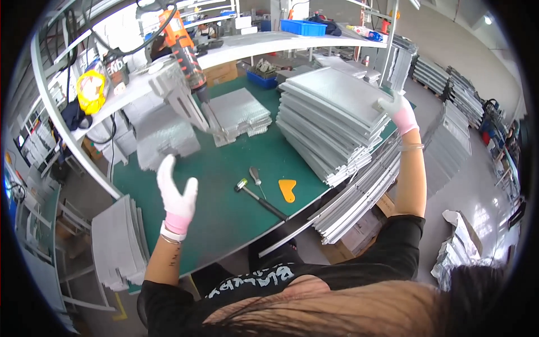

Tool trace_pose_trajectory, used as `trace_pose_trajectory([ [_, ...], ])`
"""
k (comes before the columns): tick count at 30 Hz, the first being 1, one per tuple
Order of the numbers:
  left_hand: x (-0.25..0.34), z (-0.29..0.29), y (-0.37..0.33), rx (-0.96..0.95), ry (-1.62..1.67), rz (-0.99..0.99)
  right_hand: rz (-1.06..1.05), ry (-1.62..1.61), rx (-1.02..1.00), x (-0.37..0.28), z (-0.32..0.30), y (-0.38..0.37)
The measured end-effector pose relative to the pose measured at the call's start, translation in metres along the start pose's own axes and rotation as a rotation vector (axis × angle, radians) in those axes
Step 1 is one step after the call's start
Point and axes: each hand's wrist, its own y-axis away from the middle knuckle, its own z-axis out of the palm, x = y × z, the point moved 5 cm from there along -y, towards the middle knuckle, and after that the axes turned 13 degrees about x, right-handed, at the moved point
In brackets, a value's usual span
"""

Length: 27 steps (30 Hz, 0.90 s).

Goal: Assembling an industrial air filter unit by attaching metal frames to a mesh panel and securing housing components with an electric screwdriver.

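Observation:
My left hand (178, 195), in a white glove with a pink cuff, hovers over the green work table (216, 224). Its thumb and fingers are spread and hold nothing. My right hand (400, 109), gloved alike, is at the right edge of a tall, uneven stack of silver metal panels (331, 101). The right thumb stands apart from the fingers near the top panel; whether the fingertips press on it is unclear. Between my hands lie a small hammer (261, 200) with a black handle, a screwdriver (255, 176) and a yellow scraper (287, 190).
An orange power screwdriver (185, 53) hangs over the table's far left. Smaller silver pieces (241, 115) lie beneath it. More panels (118, 241) stand at the near left, others (359, 188) below the tall stack. A blue bin (303, 27) sits on the rear shelf.

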Motion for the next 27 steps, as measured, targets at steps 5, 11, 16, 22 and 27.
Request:
trace_pose_trajectory([
  [5, -0.101, 0.040, -0.043, 0.161, 0.508, -0.436, -0.082, -0.170, 0.030, -0.091, 0.018, -0.055],
  [11, -0.106, 0.112, -0.104, -0.151, 1.227, -0.705, 0.039, -0.002, -0.288, -0.084, 0.177, -0.223],
  [16, -0.115, 0.111, -0.116, -0.363, 1.290, -0.646, -0.090, 0.193, -0.182, -0.112, 0.253, -0.284],
  [22, -0.253, 0.053, -0.081, -0.499, -0.250, -0.562, 0.301, -0.204, -0.008, -0.104, 0.294, -0.323],
  [27, -0.268, 0.060, -0.081, -0.433, -0.098, -0.722, 0.340, -0.381, -0.146, -0.061, 0.365, -0.395],
])
